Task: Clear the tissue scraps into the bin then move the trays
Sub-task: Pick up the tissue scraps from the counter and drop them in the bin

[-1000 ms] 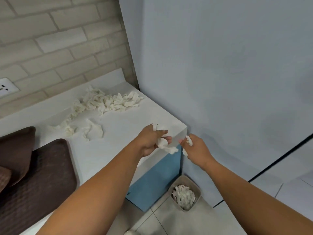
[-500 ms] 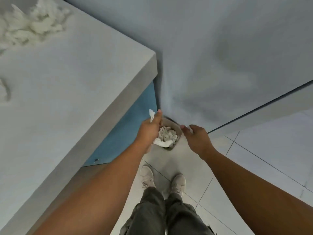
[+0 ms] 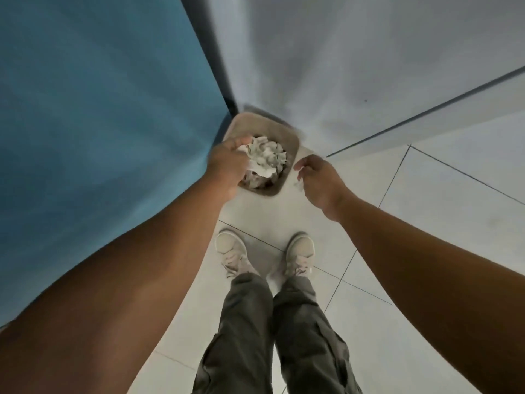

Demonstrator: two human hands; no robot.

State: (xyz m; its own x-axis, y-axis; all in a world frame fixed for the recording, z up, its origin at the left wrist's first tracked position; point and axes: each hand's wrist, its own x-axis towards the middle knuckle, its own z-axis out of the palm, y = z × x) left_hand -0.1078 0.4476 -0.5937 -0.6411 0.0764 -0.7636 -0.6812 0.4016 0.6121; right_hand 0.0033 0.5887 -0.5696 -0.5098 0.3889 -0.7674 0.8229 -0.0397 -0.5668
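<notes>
A beige bin [image 3: 285, 132] stands on the floor in the corner, holding a heap of white tissue scraps [image 3: 268, 155]. My left hand [image 3: 227, 164] hovers over the bin's left side and grips a bunch of tissue scraps [image 3: 262, 172] that hang down from its fingers. My right hand [image 3: 316, 177] is just right of the bin, outside its rim, fingers curled downward. Only a sliver of white shows under them. No trays are in view.
The blue cabinet side [image 3: 99, 109] fills the left, close to my left arm. A grey wall [image 3: 355, 66] rises behind the bin. My two feet in pale shoes [image 3: 233, 251] stand on the white tiled floor [image 3: 426, 223] just before the bin.
My view has tipped down from the table top to the floor. Both hands have come down from the table edge to the bin, the left one now over its opening.
</notes>
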